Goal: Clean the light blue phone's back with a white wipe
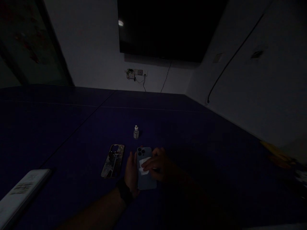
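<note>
A blue-grey smartphone [146,182] lies back side up, its camera lenses at the far end. My left hand [130,171], with a dark band on the wrist, grips the phone along its left edge. My right hand [159,164] presses a small white wipe [143,162] against the phone's back with its fingertips. To the left of the phone lies a patterned phone case [113,161] with a camera cut-out. Beyond the phone stands a small clear bottle [136,132] with a white cap, upright.
A long white box [24,191] lies at the left front of the dark blue surface [79,150]. Something yellow [273,151] is at the right edge. On the back wall are a large black screen [165,28], sockets [137,72] and cables. The room is very dim.
</note>
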Demonstrator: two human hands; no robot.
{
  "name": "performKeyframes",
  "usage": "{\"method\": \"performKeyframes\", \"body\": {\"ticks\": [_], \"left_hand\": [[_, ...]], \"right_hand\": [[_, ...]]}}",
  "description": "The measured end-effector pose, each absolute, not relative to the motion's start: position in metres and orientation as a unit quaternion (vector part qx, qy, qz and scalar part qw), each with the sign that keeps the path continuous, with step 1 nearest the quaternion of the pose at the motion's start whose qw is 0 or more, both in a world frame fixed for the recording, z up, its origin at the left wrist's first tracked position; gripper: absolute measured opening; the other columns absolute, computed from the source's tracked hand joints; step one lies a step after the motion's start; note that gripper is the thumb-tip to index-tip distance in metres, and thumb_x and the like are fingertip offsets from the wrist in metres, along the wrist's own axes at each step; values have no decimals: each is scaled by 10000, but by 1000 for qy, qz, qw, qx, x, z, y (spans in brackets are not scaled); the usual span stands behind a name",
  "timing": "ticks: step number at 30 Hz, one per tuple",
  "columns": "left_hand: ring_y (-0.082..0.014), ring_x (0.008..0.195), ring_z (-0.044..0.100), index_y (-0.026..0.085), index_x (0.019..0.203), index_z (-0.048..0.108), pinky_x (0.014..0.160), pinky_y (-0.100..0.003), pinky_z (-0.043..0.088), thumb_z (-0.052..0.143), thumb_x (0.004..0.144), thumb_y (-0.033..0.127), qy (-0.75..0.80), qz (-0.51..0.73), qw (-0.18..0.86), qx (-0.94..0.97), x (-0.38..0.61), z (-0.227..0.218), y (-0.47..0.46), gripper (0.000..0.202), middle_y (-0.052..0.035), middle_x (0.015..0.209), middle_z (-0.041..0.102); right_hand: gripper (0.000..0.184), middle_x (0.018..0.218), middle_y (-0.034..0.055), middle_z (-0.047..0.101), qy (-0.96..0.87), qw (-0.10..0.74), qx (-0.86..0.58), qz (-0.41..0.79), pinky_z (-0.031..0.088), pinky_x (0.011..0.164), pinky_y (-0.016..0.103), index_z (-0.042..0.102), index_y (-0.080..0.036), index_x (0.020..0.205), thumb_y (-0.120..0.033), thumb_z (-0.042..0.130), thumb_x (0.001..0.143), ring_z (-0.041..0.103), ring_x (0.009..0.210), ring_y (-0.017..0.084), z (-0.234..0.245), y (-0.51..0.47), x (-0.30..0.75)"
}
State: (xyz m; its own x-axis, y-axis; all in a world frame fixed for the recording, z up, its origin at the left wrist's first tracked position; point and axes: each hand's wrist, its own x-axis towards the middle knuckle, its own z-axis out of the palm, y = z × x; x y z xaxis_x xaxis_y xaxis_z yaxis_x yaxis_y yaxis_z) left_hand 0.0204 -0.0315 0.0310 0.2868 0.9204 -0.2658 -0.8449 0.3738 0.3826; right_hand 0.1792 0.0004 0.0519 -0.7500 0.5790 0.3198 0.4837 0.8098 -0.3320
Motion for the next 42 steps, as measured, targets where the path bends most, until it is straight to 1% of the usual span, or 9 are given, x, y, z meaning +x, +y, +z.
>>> {"method": "performKeyframes", "body": {"ticks": [2, 8, 15, 22, 28, 31, 35, 39, 42], "left_hand": [[-259, 888, 703, 239, 1387, 531, 845, -403, 527, 490, 948, 551, 238, 561, 789, 81, 21, 33, -32, 540, -84, 1077, 717], [-297, 913, 706, 161, 1346, 559, 845, -415, 524, 481, 954, 534, 246, 553, 794, 56, 20, 42, -35, 547, -123, 1053, 715], [-263, 926, 701, 227, 1374, 535, 876, -407, 518, 440, 979, 523, 262, 565, 780, 62, 21, 40, -33, 503, -85, 1105, 710], [-276, 867, 704, 157, 1238, 623, 830, -392, 520, 477, 955, 542, 257, 549, 794, 50, 20, 40, -34, 499, -107, 1014, 722], [-250, 850, 702, 203, 1270, 608, 831, -383, 519, 480, 962, 521, 249, 564, 786, 49, 19, 43, -33, 461, -86, 1034, 721], [-253, 856, 705, 205, 1288, 598, 835, -390, 518, 482, 962, 520, 248, 563, 786, 58, 19, 43, -33, 468, -86, 1041, 722], [-267, 853, 709, 174, 1268, 610, 833, -392, 522, 510, 949, 518, 246, 566, 785, 57, 19, 41, -33, 480, -92, 1007, 727], [-254, 856, 709, 198, 1312, 577, 850, -400, 523, 451, 978, 510, 259, 570, 777, 55, 20, 41, -33, 475, -76, 1004, 724], [-248, 860, 706, 218, 1329, 562, 851, -403, 522, 447, 978, 515, 261, 567, 779, 63, 20, 42, -33, 474, -73, 1028, 721]], "right_hand": [[203, 1119, -47, 770, -918, 231, -305, 104, 334, 854, 420, 779, -344, 984, -221, 661, 873, 528, 957, 221, 50, 3, 183], [339, 1291, -38, 696, -912, 238, -317, 108, 332, 807, 409, 701, -345, 1230, -226, 611, 925, 493, 973, 237, 52, -4, 167], [206, 1100, -38, 776, -910, 255, -304, 117, 329, 836, 423, 787, -333, 964, -216, 657, 855, 514, 939, 232, 47, 3, 181], [311, 1276, -51, 704, -909, 243, -329, 78, 322, 806, 414, 721, -377, 1175, -237, 630, 913, 514, 940, 223, 47, -3, 168], [210, 1102, -53, 774, -911, 251, -317, 84, 321, 822, 419, 782, -347, 965, -213, 671, 847, 517, 915, 222, 48, -1, 176], [241, 1159, -33, 758, -894, 279, -345, 64, 320, 807, 425, 777, -336, 1019, -209, 648, 861, 511, 911, 229, 47, 3, 177], [317, 1254, -46, 716, -908, 245, -328, 90, 325, 817, 427, 737, -368, 1154, -220, 636, 892, 506, 958, 235, 51, -3, 167], [253, 1146, -69, 760, -921, 212, -310, 103, 326, 833, 422, 775, -368, 1016, -203, 680, 849, 513, 942, 227, 55, -4, 172], [222, 1110, -66, 771, -914, 228, -325, 87, 322, 825, 421, 784, -347, 936, -181, 690, 822, 520, 928, 226, 54, 1, 180]]}}
